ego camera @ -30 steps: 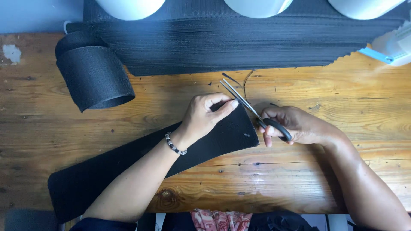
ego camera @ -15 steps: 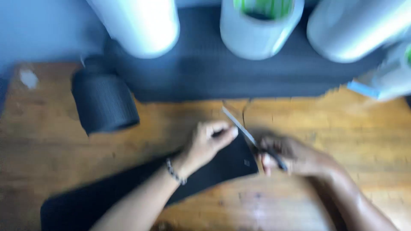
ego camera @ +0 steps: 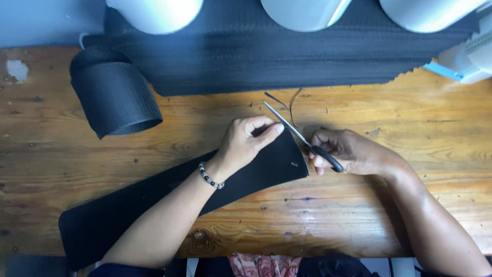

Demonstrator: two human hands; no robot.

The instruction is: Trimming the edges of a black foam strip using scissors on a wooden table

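A long black strip of webbing-like fabric [ego camera: 154, 205] lies slantwise on the wooden table [ego camera: 359, 215]. My left hand [ego camera: 246, 143], with a beaded bracelet at the wrist, pinches the strip's upper right end. My right hand [ego camera: 348, 152] grips black-handled scissors [ego camera: 302, 137], whose closed blades point up and left along the cut end of the strip, beside my left fingertips. Thin black trimmings [ego camera: 287, 102] lie just beyond the blade tips.
A black roll of the same fabric [ego camera: 115, 97] stands at the upper left. A wide black fabric sheet [ego camera: 282, 56] covers the table's far side, with three white cylinders [ego camera: 307, 10] above it. A white and blue object [ego camera: 461, 61] sits at the far right.
The view tilted up and back down. My hands and the scissors stay at the strip's end, with little visible change in position.
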